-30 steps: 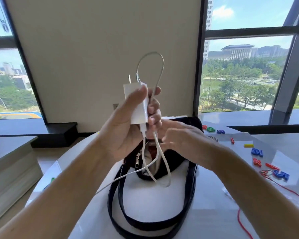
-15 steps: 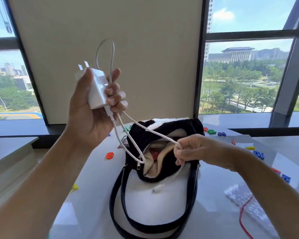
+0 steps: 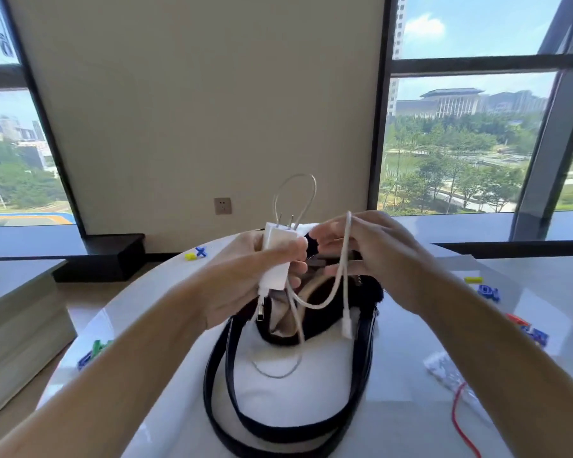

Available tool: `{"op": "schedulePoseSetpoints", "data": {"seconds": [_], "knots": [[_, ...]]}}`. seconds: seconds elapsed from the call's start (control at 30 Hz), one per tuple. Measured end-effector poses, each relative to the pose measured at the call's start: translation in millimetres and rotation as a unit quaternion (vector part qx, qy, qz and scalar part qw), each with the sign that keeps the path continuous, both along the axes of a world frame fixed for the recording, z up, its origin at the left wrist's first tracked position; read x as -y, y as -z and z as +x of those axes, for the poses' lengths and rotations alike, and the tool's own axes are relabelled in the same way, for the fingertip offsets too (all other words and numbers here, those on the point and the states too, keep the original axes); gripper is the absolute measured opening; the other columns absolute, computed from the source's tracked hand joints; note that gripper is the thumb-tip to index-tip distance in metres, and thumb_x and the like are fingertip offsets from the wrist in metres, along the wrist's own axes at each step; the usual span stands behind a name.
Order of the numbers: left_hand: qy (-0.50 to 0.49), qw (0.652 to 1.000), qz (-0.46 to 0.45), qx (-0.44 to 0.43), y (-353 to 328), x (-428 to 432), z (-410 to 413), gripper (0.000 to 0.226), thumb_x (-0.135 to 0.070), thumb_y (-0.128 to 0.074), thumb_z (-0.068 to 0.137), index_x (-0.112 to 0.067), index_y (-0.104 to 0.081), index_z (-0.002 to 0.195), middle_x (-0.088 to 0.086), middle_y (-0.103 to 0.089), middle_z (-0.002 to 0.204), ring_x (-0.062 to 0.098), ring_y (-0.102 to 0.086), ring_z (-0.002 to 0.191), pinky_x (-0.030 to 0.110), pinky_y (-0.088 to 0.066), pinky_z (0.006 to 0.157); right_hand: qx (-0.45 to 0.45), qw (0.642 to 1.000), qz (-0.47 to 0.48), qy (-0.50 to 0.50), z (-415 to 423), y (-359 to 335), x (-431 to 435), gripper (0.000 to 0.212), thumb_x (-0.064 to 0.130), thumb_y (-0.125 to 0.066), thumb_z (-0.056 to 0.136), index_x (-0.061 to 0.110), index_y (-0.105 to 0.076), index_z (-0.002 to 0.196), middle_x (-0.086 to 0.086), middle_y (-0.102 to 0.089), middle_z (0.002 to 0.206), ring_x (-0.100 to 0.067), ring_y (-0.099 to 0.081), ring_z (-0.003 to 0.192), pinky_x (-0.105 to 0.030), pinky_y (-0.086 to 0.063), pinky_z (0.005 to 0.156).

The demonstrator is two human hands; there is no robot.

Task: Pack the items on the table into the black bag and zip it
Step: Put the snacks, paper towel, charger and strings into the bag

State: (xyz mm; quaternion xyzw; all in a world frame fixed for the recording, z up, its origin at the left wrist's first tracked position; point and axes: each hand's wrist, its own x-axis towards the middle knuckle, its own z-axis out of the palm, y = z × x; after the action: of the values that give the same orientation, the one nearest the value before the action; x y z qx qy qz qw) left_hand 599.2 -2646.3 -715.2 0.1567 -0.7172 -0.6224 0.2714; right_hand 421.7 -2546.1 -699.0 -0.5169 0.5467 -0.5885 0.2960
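My left hand (image 3: 245, 276) grips a white charger plug (image 3: 277, 256), prongs pointing up, just above the mouth of the black bag (image 3: 328, 322). The white cable (image 3: 341, 279) loops above and below the plug. My right hand (image 3: 377, 252) pinches a strand of that cable, whose free connector end dangles over the bag. The bag lies on the white table (image 3: 410, 342) with its mouth unzipped, pale lining showing, and its black strap (image 3: 232, 391) curling toward me.
Small coloured plastic letters lie scattered: yellow and blue ones (image 3: 196, 254) at the back left, green-blue ones (image 3: 93, 352) at the left, blue and red ones (image 3: 526, 328) at the right. A clear plastic pouch with a red string (image 3: 457, 391) lies at the right front.
My left hand has come down from the upper left to just over the bag with the plug. My right hand has risen and gathered the cable beside it.
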Motion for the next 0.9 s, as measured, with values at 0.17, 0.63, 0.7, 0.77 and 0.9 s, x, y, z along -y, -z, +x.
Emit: {"op": "schedulePoseSetpoints", "data": {"seconds": [0.17, 0.63, 0.7, 0.77, 0.9], "knots": [[0.03, 0.996, 0.05, -0.069, 13.0, -18.9, -17.4, 0.052, -0.036, -0.069, 0.086, 0.001, -0.063, 0.122, 0.029, -0.066, 0.12, 0.035, -0.064, 0.116, 0.051, -0.048, 0.106, 0.071, 0.994, -0.076, -0.032, 24.9, 8.5, 3.1, 0.039, 0.008, -0.055, 0.096, 0.017, -0.069, 0.061, -0.008, -0.073, 0.072, -0.017, -0.073, 0.073, -0.036, -0.063, 0.064], [-0.011, 0.992, -0.017, -0.127, 6.3, -22.5, -22.3, 0.02, -0.046, -0.069, 0.084, -0.031, -0.08, 0.09, -0.008, -0.073, 0.073, 0.004, -0.07, 0.068, 0.018, -0.056, 0.067, 0.292, 0.944, 0.002, -0.155, -2.1, 12.4, 4.1, 0.046, 0.038, -0.038, 0.099, 0.008, -0.059, 0.127, -0.017, -0.063, 0.137, -0.035, -0.057, 0.127, -0.061, -0.03, 0.116], [-0.057, 0.99, -0.005, -0.129, 3.8, -21.8, -22.7, 0.035, -0.055, -0.07, 0.077, -0.026, -0.08, 0.094, 0.003, -0.077, 0.082, 0.014, -0.074, 0.078, 0.03, -0.059, 0.07, 0.289, 0.926, 0.006, -0.243, 1.1, 14.0, 1.2, 0.069, 0.061, -0.034, 0.097, 0.009, -0.052, 0.14, -0.016, -0.057, 0.144, -0.033, -0.053, 0.134, -0.058, -0.037, 0.111], [-0.085, 0.99, -0.007, -0.11, 3.6, -22.4, -22.5, 0.057, -0.065, -0.065, 0.076, -0.015, -0.076, 0.101, 0.021, -0.074, 0.094, 0.028, -0.072, 0.089, 0.047, -0.06, 0.079, 0.164, 0.946, 0.013, -0.278, 11.7, 19.4, -0.7, 0.065, 0.06, -0.046, 0.096, 0.017, -0.048, 0.144, -0.01, -0.06, 0.142, -0.027, -0.057, 0.131, -0.051, -0.045, 0.106], [-0.065, 0.99, 0.077, -0.093, -0.7, -31.2, -23.9, 0.072, -0.064, -0.04, 0.094, 0.0, -0.063, 0.118, 0.015, -0.07, 0.1, 0.029, -0.068, 0.095, 0.038, -0.056, 0.079, 0.008, 0.982, -0.015, -0.189, 26.5, 21.9, 1.2, 0.035, 0.021, -0.073, 0.084, 0.023, -0.064, 0.118, -0.002, -0.074, 0.101, -0.014, -0.071, 0.093, -0.025, -0.056, 0.076]]}}
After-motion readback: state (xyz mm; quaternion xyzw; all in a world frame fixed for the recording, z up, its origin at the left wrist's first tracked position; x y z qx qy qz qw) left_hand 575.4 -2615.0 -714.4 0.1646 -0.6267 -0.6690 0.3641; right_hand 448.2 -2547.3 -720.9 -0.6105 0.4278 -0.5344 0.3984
